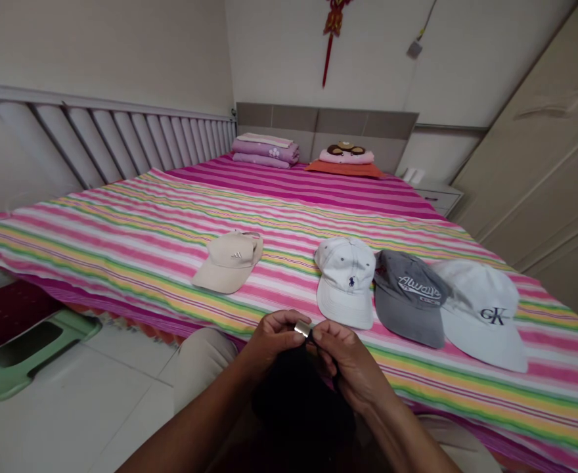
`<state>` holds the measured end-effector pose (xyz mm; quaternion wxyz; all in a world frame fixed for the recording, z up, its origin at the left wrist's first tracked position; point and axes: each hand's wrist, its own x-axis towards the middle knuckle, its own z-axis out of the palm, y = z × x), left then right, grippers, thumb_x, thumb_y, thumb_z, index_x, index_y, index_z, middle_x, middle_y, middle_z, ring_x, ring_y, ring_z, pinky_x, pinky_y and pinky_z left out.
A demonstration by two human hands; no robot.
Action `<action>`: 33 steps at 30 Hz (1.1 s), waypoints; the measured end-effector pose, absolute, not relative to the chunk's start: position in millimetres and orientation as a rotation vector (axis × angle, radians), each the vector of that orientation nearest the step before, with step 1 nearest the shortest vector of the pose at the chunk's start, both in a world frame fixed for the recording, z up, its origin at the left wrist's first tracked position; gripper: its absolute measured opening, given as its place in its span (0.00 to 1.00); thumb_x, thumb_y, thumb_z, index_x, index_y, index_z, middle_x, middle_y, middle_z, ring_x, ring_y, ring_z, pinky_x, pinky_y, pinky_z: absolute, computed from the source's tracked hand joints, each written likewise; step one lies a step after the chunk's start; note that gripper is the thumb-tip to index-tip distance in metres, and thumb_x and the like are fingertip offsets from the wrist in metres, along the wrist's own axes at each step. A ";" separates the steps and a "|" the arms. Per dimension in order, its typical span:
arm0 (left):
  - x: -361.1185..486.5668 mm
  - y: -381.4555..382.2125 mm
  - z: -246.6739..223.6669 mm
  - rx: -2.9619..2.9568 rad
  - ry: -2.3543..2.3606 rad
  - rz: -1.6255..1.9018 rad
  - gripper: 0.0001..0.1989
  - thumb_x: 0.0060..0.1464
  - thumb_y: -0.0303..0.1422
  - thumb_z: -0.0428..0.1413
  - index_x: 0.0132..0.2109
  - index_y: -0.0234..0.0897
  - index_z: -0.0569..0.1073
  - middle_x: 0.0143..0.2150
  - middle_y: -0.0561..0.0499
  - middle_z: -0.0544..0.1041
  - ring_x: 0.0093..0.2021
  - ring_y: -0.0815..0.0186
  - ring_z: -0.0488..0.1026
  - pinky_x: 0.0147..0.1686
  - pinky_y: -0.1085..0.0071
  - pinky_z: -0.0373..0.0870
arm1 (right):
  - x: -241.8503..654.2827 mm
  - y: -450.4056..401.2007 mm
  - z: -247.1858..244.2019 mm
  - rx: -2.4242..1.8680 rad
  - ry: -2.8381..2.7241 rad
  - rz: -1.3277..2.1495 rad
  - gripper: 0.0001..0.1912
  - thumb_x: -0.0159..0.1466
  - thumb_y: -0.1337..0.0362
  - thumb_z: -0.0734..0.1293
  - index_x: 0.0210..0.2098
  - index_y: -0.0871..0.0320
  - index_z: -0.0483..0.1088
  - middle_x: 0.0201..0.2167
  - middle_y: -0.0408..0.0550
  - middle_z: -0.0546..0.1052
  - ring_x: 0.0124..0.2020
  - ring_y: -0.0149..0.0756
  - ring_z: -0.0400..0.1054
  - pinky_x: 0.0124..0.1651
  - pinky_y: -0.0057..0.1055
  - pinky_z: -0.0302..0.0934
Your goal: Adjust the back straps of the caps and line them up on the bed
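Lying beyond and left of your left grip point(274, 336) is a beige cap point(227, 261); that grip pinches a metal buckle point(302, 329), the black cap point(296, 394) just below; your right grip point(347, 355) pinches its strap point(311, 334); beyond, rightward: white cap point(344, 272), gray cap point(410, 299), GK cap point(486, 315).

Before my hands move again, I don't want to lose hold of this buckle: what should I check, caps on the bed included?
1. Left hand on the silver buckle: ok, fingers and thumb pinch it.
2. Right hand on the black strap beside the buckle: ok, fingertips close together there.
3. Strap threaded fully through: cannot tell, fingers hide it.
4. Beige cap apart from the others: ok, alone on the left.
5. Visible gap between gray "Always" cap and white cap with black letters: not ok, none shows.
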<state>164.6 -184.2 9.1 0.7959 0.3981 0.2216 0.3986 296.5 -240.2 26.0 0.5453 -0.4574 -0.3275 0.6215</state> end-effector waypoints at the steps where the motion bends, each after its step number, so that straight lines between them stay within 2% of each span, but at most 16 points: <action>1: 164.7 -184.3 9.5 0.858 0.485 0.868 0.14 0.30 0.29 0.65 0.30 0.35 0.76 0.24 0.54 0.74 0.24 0.73 0.68 0.27 0.77 0.62 | 296.3 -240.4 26.2 -1.085 -0.770 1.468 0.14 0.51 0.58 0.68 0.20 0.58 0.61 0.08 0.32 0.57 0.11 0.21 0.44 0.16 0.23 0.38; 7: 165.6 -185.6 6.6 0.771 0.538 0.868 0.15 0.29 0.30 0.66 0.31 0.36 0.76 0.23 0.55 0.74 0.22 0.73 0.68 0.25 0.77 0.60 | 295.2 -241.4 26.3 -1.095 -0.766 1.425 0.12 0.51 0.58 0.68 0.21 0.58 0.62 0.07 0.32 0.57 0.10 0.21 0.44 0.15 0.23 0.37; 16: 168.0 -186.0 8.6 0.779 0.586 0.913 0.16 0.25 0.30 0.67 0.29 0.35 0.77 0.23 0.54 0.75 0.24 0.73 0.69 0.27 0.76 0.62 | 292.7 -240.9 23.7 -1.113 -0.750 1.434 0.13 0.52 0.57 0.68 0.21 0.58 0.61 0.07 0.32 0.57 0.10 0.21 0.44 0.14 0.23 0.37; 25: 166.0 -187.7 20.1 1.080 0.580 0.980 0.12 0.31 0.27 0.64 0.30 0.35 0.77 0.26 0.52 0.74 0.29 0.71 0.69 0.30 0.75 0.64 | 292.8 -240.9 28.2 -1.081 -0.754 1.461 0.14 0.51 0.57 0.67 0.21 0.57 0.59 0.08 0.32 0.56 0.10 0.21 0.44 0.15 0.22 0.39; 33: 163.7 -187.1 14.7 0.956 0.536 0.854 0.12 0.32 0.29 0.64 0.31 0.34 0.76 0.23 0.54 0.74 0.24 0.72 0.68 0.27 0.76 0.63 | 299.6 -242.1 26.0 -0.946 -0.759 1.501 0.11 0.48 0.63 0.70 0.24 0.58 0.63 0.13 0.36 0.62 0.15 0.24 0.52 0.20 0.23 0.45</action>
